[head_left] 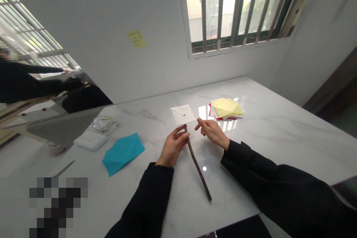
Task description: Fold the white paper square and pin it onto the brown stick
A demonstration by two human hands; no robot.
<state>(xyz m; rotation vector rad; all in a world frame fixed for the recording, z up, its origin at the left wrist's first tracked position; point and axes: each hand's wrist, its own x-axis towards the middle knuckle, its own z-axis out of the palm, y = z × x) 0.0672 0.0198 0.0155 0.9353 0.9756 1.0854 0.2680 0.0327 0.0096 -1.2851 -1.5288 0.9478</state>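
Observation:
My left hand (173, 147) is shut around the upper end of a thin brown wooden stick (197, 165), whose lower end slants toward me across the table. My right hand (213, 132) is next to the stick's tip, with its thumb and forefinger apart and nothing visible between them. Just beyond both hands lies a white paper square (181, 116) with a small metal pin head near its middle. Neither hand touches it. A yellow folded paper (226, 108) sits on a small stack of papers, with red showing underneath. To the left lies a blue folded paper (122, 153).
The items rest on a white marble tabletop (259, 126). A white rectangular box (90, 140) and a white coiled cable (104, 124) lie at the left. A tilted mirror (55, 126) reflects a dark-clad person. A barred window (237, 7) and a yellow sticky note (137, 39) are beyond.

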